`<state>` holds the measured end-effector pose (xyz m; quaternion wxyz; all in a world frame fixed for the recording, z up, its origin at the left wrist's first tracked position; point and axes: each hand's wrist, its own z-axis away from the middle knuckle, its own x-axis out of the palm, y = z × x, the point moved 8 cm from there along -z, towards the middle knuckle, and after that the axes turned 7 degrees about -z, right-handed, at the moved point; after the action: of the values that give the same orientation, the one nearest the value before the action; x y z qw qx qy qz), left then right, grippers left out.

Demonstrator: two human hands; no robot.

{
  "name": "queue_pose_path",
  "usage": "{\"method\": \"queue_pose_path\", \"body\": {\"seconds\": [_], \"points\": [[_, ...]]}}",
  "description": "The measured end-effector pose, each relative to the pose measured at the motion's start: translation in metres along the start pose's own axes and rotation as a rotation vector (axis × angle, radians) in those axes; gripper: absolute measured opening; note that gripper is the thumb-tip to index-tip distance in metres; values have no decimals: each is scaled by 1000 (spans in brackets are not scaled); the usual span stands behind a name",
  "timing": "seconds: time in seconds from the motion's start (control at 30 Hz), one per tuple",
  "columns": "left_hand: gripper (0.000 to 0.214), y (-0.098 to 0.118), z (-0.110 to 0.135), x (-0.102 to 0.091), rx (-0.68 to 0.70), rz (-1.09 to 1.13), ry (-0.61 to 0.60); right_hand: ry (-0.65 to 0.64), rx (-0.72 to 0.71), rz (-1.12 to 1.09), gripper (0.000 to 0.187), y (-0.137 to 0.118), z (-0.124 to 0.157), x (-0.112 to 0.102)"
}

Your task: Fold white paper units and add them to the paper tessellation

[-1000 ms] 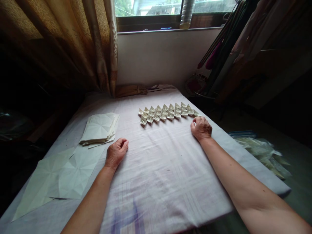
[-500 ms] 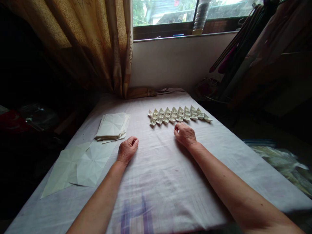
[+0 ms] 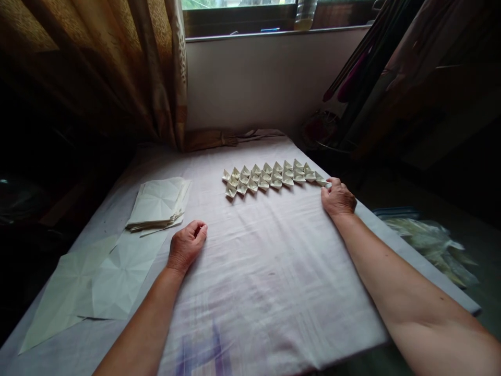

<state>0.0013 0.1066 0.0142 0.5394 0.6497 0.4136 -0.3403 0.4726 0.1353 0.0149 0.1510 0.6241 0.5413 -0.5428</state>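
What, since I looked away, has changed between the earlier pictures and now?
The right hand swung left along the folded paper pieces, then back right to the end piece, which its fingertips appear to touch; a grip can't be confirmed. The left hand, paper stack and pieces stayed put.

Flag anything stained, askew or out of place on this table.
Purple streaks on the pale lilac fabric tablecloth, near the picture's bottom, look like a stain. At left, flat creased white paper sheets overlap askew in front of a white paper stack.

Both bare forearms point(image 3: 136, 313) extend forward, the left hand point(image 3: 188, 244) loosely curled, the right hand point(image 3: 338, 197) farther out.
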Motion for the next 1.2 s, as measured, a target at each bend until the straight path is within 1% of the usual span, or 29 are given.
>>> {"method": "queue_pose_path", "body": {"seconds": [0.13,0.3,0.63,0.9,1.2], "points": [[30,0,0,-1,-6,-15,8,-56,5,37,35,5,-12,9],[32,-3,1,-1,-3,-3,15,-79,3,45,31,8,-17,12],[31,-3,0,0,-7,-22,25,-61,-27,81,28,12,-25,12],[31,-2,0,-2,4,-28,39,-4,-66,64,27,12,-26,9],[31,-2,0,-2,2,-34,37,7,-86,70,26,12,-25,10]]}}
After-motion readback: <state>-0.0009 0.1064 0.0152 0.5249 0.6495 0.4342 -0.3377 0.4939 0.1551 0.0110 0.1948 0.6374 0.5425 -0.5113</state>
